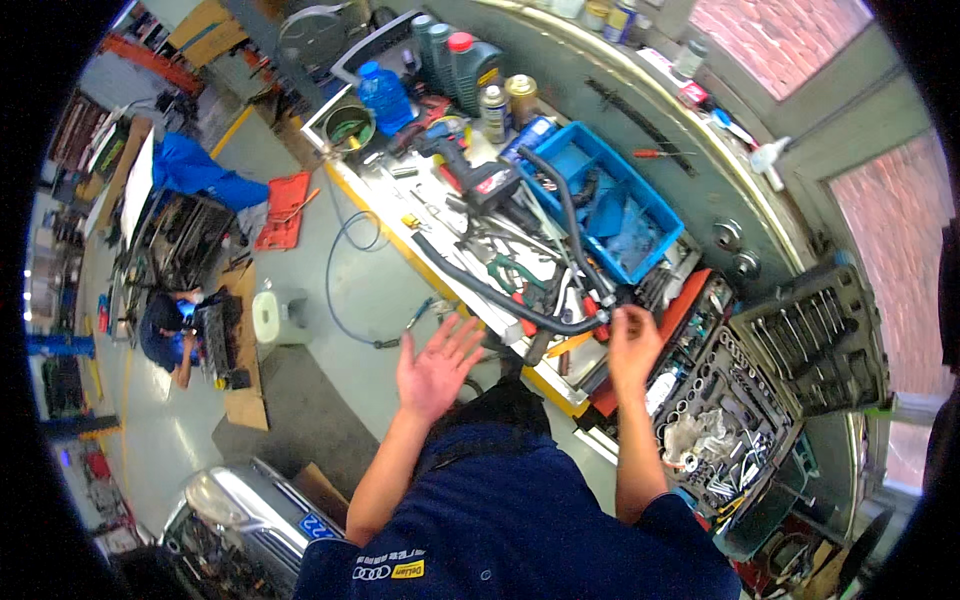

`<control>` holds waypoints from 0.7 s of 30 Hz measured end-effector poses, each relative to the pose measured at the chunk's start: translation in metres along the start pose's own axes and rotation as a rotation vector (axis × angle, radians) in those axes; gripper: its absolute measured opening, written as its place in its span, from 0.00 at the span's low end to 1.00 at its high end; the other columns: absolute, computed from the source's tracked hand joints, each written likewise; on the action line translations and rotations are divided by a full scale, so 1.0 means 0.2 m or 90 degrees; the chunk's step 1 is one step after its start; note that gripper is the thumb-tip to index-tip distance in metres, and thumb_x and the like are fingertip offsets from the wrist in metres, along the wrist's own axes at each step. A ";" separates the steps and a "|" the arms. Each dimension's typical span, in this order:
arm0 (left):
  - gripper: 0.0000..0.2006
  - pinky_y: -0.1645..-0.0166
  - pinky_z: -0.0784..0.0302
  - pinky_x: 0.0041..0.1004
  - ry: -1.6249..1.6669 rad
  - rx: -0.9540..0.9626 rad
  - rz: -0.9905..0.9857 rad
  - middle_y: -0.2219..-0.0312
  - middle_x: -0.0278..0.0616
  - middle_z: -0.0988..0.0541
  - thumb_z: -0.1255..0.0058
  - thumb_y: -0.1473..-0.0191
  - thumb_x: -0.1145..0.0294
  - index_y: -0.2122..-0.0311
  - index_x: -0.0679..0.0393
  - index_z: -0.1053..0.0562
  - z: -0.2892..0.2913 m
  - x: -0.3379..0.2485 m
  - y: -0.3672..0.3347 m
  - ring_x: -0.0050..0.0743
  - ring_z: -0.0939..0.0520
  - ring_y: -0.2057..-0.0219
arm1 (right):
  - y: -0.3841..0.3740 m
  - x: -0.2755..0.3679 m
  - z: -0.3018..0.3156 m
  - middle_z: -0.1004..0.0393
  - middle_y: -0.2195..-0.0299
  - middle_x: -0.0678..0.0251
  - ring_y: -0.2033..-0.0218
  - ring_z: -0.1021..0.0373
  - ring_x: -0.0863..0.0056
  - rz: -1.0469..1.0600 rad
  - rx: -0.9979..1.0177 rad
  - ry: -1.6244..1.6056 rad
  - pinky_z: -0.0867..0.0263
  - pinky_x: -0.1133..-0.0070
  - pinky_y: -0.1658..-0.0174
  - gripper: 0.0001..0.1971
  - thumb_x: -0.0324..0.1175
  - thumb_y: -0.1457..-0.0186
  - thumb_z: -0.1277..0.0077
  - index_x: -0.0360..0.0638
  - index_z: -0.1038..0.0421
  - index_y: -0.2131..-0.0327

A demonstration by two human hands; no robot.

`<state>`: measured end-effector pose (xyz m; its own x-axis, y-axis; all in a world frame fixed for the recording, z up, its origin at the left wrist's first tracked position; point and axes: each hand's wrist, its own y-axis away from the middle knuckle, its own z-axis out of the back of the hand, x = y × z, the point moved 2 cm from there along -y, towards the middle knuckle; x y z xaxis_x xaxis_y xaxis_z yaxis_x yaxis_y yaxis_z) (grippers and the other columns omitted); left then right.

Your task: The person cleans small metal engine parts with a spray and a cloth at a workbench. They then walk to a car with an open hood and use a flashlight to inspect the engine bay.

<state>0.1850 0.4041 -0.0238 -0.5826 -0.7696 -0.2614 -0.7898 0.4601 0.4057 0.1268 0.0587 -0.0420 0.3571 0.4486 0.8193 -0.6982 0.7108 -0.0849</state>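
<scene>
My left hand is raised beside the bench's front edge, palm showing and fingers spread, with nothing in it. At the bench, the curled fingers of my right hand close at the joined end of a bent black rubber hose. One length of the hose runs left along the bench edge. A second black length reaches back past a blue divided bin. A small metallic fitting shows where they meet; my fingers partly hide this end. Pliers with green handles lie among loose tools under the hose.
A cordless power tool, bottles and spray cans crowd the bench's far left. An open socket set and wrench case lie right. Behind me on the left are a car and a crouching person.
</scene>
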 end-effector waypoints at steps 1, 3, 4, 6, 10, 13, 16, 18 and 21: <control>0.43 0.27 0.43 0.51 0.005 0.006 0.008 0.32 0.60 0.37 0.68 0.33 0.32 0.30 0.62 0.40 0.00 0.02 -0.03 0.58 0.33 0.33 | 0.08 0.05 -0.02 0.17 0.70 0.63 0.69 0.22 0.76 -0.055 0.045 -0.036 0.27 0.76 0.63 0.10 0.34 0.37 0.40 0.36 0.20 0.60; 0.44 0.25 0.49 0.51 -0.016 0.049 0.017 0.30 0.57 0.39 0.67 0.34 0.30 0.29 0.61 0.41 -0.02 0.01 -0.04 0.54 0.38 0.30 | 0.21 0.20 -0.06 0.16 0.69 0.58 0.71 0.21 0.70 -0.047 0.128 -0.041 0.26 0.73 0.65 0.12 0.36 0.35 0.43 0.35 0.19 0.63; 0.44 0.25 0.50 0.51 -0.023 0.072 0.029 0.29 0.55 0.40 0.66 0.34 0.30 0.29 0.61 0.41 -0.02 0.00 -0.05 0.53 0.39 0.29 | 0.28 0.21 -0.06 0.17 0.69 0.54 0.70 0.20 0.67 0.066 0.139 -0.069 0.27 0.72 0.64 0.11 0.34 0.35 0.45 0.35 0.19 0.62; 0.45 0.24 0.54 0.50 0.028 0.029 0.040 0.28 0.54 0.43 0.67 0.34 0.29 0.28 0.60 0.44 -0.06 0.00 -0.05 0.50 0.43 0.27 | 0.36 0.19 -0.10 0.18 0.65 0.55 0.66 0.21 0.64 0.111 0.127 -0.089 0.26 0.71 0.62 0.08 0.28 0.36 0.45 0.35 0.21 0.58; 0.46 0.24 0.57 0.48 -0.049 0.135 0.144 0.27 0.53 0.44 0.70 0.34 0.28 0.27 0.59 0.46 -0.03 0.12 -0.12 0.46 0.47 0.26 | 0.50 0.14 0.20 0.19 0.54 0.62 0.63 0.21 0.76 -0.035 -0.074 -0.162 0.25 0.78 0.63 0.19 0.24 0.40 0.43 0.37 0.27 0.45; 0.45 0.24 0.56 0.48 -0.082 0.166 0.227 0.27 0.53 0.44 0.71 0.34 0.29 0.27 0.59 0.45 -0.09 0.19 -0.11 0.46 0.46 0.26 | 0.64 -0.18 0.53 0.20 0.58 0.63 0.67 0.24 0.78 -0.021 -0.338 0.066 0.29 0.81 0.69 0.20 0.25 0.45 0.39 0.39 0.26 0.48; 0.45 0.24 0.54 0.49 -0.092 0.192 0.262 0.28 0.54 0.42 0.71 0.33 0.29 0.28 0.60 0.43 -0.12 0.25 -0.08 0.46 0.43 0.27 | 0.75 -0.44 0.94 0.23 0.56 0.55 0.58 0.26 0.60 -0.118 -0.489 0.220 0.31 0.66 0.50 0.24 0.31 0.48 0.37 0.35 0.27 0.48; 0.44 0.25 0.52 0.48 -0.091 0.187 0.289 0.29 0.54 0.40 0.72 0.33 0.29 0.28 0.60 0.43 -0.12 0.28 -0.05 0.46 0.41 0.28 | 0.78 -0.63 1.15 0.26 0.49 0.50 0.46 0.32 0.48 -0.122 -0.480 0.318 0.37 0.60 0.41 0.32 0.38 0.50 0.33 0.36 0.32 0.43; 0.45 0.25 0.51 0.47 -0.134 0.239 0.308 0.29 0.52 0.40 0.72 0.33 0.29 0.27 0.59 0.44 -0.11 0.31 0.02 0.45 0.40 0.28 | 0.68 -0.73 1.29 0.22 0.53 0.50 0.50 0.27 0.49 -0.123 -0.513 0.496 0.37 0.62 0.40 0.37 0.47 0.53 0.30 0.36 0.29 0.43</control>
<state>0.1505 0.3488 -0.0200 -0.8845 -0.3507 -0.3077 -0.4196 0.8862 0.1961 -0.1798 -0.0507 -0.0273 0.9007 0.3080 0.3064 -0.0879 0.8198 -0.5659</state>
